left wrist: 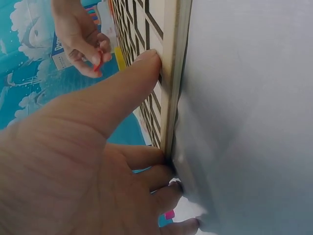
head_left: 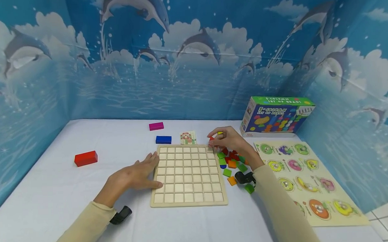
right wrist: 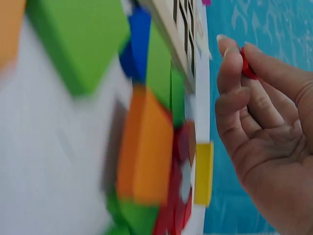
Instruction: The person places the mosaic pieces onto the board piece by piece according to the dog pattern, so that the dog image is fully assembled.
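Note:
A wooden grid board (head_left: pixel 188 203) with rows of square cells lies on the white table. Along its left edge rests my left hand (head_left: pixel 136 175), fingers extended; in the left wrist view its thumb (left wrist: pixel 132 81) lies over the frame onto the grid. Near the board's far right corner, my right hand (head_left: pixel 229 140) pinches a small red piece (right wrist: pixel 248 66) between thumb and fingertips, raised off the table. Its exact shape is partly hidden by the fingers. Under and beside this hand, loose coloured pieces (head_left: pixel 232 164) in green, orange, red and blue lie scattered along the board's right side.
Behind the board are a patterned card (head_left: pixel 188 137), a blue block (head_left: pixel 163 140) and a magenta block (head_left: pixel 156 126). A red block (head_left: pixel 86 158) lies far left. A yellow block (right wrist: pixel 203 174) stands past the pile. At right are a printed box (head_left: pixel 277 116) and a fruit puzzle board (head_left: pixel 342 221).

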`<control>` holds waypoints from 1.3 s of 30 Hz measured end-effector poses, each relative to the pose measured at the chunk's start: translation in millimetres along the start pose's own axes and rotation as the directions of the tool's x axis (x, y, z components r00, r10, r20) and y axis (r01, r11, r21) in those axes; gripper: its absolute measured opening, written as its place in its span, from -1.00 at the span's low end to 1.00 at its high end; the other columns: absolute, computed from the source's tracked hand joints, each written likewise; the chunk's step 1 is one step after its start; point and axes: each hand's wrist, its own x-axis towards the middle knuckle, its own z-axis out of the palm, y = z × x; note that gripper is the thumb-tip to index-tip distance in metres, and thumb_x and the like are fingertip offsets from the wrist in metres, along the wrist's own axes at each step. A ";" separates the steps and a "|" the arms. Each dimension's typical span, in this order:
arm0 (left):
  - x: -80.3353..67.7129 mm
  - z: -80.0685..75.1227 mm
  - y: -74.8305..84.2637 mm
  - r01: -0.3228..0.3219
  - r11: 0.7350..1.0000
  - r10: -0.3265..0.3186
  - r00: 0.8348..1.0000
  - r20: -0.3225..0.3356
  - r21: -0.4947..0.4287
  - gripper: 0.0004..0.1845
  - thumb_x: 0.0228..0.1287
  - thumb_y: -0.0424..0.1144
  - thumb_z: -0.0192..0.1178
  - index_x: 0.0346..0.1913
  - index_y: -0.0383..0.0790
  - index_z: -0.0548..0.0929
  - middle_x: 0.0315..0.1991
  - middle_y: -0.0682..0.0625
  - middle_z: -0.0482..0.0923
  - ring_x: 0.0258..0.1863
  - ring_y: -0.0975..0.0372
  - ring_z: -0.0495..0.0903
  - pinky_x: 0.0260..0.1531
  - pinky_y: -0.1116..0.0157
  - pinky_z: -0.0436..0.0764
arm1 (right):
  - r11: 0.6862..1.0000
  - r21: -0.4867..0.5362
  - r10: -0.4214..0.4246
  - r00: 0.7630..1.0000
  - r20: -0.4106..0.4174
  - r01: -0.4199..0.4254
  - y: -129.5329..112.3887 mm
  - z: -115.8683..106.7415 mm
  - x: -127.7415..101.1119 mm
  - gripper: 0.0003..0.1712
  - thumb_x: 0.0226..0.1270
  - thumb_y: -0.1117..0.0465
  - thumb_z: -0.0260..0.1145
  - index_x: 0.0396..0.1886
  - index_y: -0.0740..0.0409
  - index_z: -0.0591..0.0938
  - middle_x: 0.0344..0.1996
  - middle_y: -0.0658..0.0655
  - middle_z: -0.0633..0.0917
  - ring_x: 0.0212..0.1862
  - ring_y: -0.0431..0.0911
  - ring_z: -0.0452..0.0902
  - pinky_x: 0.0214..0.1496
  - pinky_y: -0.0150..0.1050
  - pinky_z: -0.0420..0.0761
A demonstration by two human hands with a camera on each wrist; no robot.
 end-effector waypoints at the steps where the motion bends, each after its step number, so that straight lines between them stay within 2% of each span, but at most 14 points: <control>1: -0.1 0.1 -0.1 0.002 1.000 -0.002 1.000 -0.001 0.001 0.13 0.45 0.08 0.41 0.72 -0.44 -0.04 0.76 -0.33 -0.23 0.75 -0.17 -0.23 0.67 -0.27 -0.11 | 1.000 0.010 -0.008 1.000 0.020 0.007 -2.0 4.2 0.8 -0.62 0.58 0.36 0.35 0.28 0.47 0.64 -0.20 0.36 0.85 -0.34 0.10 0.73 -0.29 -0.22 0.70; 3: -0.1 0.4 -0.3 0.007 1.000 -0.007 1.000 -0.004 -0.002 0.13 0.45 0.08 0.41 0.72 -0.43 -0.03 0.76 -0.32 -0.23 0.76 -0.16 -0.23 0.67 -0.27 -0.11 | 1.000 0.018 -0.022 0.998 0.058 0.021 -5.9 12.7 2.7 -0.62 0.61 0.35 0.31 0.29 0.47 0.64 -0.17 0.36 0.85 -0.33 0.07 0.73 -0.27 -0.22 0.71; 11: 0.8 2.0 -0.5 -0.003 1.000 0.003 1.000 -0.003 0.009 0.12 0.47 0.08 0.40 0.72 -0.46 -0.04 0.76 -0.33 -0.24 0.75 -0.18 -0.23 0.67 -0.29 -0.13 | 0.993 0.043 -0.113 0.985 0.131 0.108 -17.8 45.9 16.4 -0.66 0.63 0.35 0.27 0.24 0.47 0.66 -0.37 0.36 0.80 -0.45 0.01 0.57 -0.34 -0.21 0.61; 18: -0.5 2.0 -0.8 0.000 1.000 0.000 1.000 -0.019 0.007 0.11 0.47 0.06 0.40 0.71 -0.48 -0.03 0.76 -0.33 -0.22 0.75 -0.19 -0.22 0.67 -0.28 -0.11 | 0.983 0.076 -0.177 0.975 0.135 0.168 -26.1 70.6 29.1 -0.73 0.58 0.34 0.33 0.10 0.49 0.70 -0.43 0.25 0.81 -0.53 0.00 0.56 -0.45 -0.21 0.60; 21: -0.5 2.8 -1.7 0.001 1.000 -0.001 1.000 -0.019 0.007 0.11 0.48 0.06 0.39 0.71 -0.48 -0.03 0.76 -0.32 -0.22 0.75 -0.18 -0.22 0.67 -0.27 -0.11 | 0.986 0.097 -0.152 0.978 0.146 0.139 -27.1 75.7 32.4 -0.76 0.56 0.32 0.38 0.04 0.43 0.74 -0.39 0.24 0.83 -0.47 0.01 0.68 -0.37 -0.18 0.73; 25: 1.2 4.1 -2.3 -0.006 1.000 0.007 1.000 -0.014 0.004 0.10 0.49 0.07 0.38 0.71 -0.48 -0.05 0.76 -0.31 -0.24 0.75 -0.16 -0.24 0.67 -0.28 -0.12 | 0.985 0.163 -0.097 0.973 0.208 0.063 -28.4 76.5 32.7 -0.72 0.54 0.39 0.38 0.15 0.43 0.73 -0.21 0.35 0.85 -0.34 0.00 0.83 -0.12 -0.03 0.86; 27: 1.7 4.5 -2.1 -0.002 1.000 0.003 1.000 -0.012 0.006 0.10 0.50 0.07 0.38 0.71 -0.48 -0.04 0.77 -0.30 -0.24 0.76 -0.15 -0.25 0.67 -0.28 -0.13 | 0.983 0.173 -0.099 0.968 0.232 0.060 -28.1 76.3 33.8 -0.71 0.55 0.44 0.34 0.17 0.48 0.71 -0.20 0.37 0.85 -0.35 -0.02 0.83 -0.11 -0.02 0.87; 30: 1.8 4.3 -1.9 0.002 1.000 -0.002 1.000 -0.011 0.013 0.10 0.50 0.06 0.38 0.71 -0.47 -0.05 0.77 -0.29 -0.25 0.76 -0.14 -0.25 0.67 -0.28 -0.13 | 0.987 0.099 -0.146 0.965 0.217 0.127 -29.0 77.5 36.9 -0.77 0.57 0.43 0.32 0.09 0.48 0.75 -0.33 0.35 0.82 -0.46 -0.07 0.72 -0.26 -0.16 0.83; 33: 1.8 4.0 -1.7 0.003 1.000 -0.003 1.000 -0.007 0.016 0.10 0.50 0.07 0.37 0.72 -0.46 -0.05 0.77 -0.29 -0.25 0.76 -0.14 -0.25 0.67 -0.28 -0.13 | 0.985 -0.005 -0.170 0.966 0.195 0.174 -31.9 80.8 39.9 -0.84 0.54 0.37 0.40 -0.05 0.39 0.82 -0.45 0.37 0.74 -0.51 -0.05 0.57 -0.41 -0.26 0.70; 36: 2.0 3.8 -1.0 0.009 1.000 -0.009 1.000 -0.004 0.015 0.10 0.50 0.07 0.37 0.72 -0.46 -0.05 0.77 -0.29 -0.25 0.76 -0.14 -0.25 0.67 -0.27 -0.13 | 0.979 -0.053 -0.181 0.962 0.203 0.196 -36.1 84.6 42.9 -0.85 0.53 0.35 0.42 -0.07 0.35 0.84 -0.40 0.38 0.76 -0.47 0.01 0.63 -0.43 -0.25 0.69; 39: 2.2 3.5 -0.4 0.012 1.000 -0.012 1.000 -0.001 0.021 0.10 0.50 0.08 0.37 0.72 -0.45 -0.06 0.77 -0.28 -0.25 0.76 -0.13 -0.25 0.67 -0.27 -0.12 | 0.978 -0.066 -0.180 0.961 0.212 0.198 -39.7 90.1 47.9 -0.86 0.51 0.35 0.44 -0.06 0.31 0.85 -0.34 0.30 0.84 -0.43 0.05 0.74 -0.44 -0.23 0.75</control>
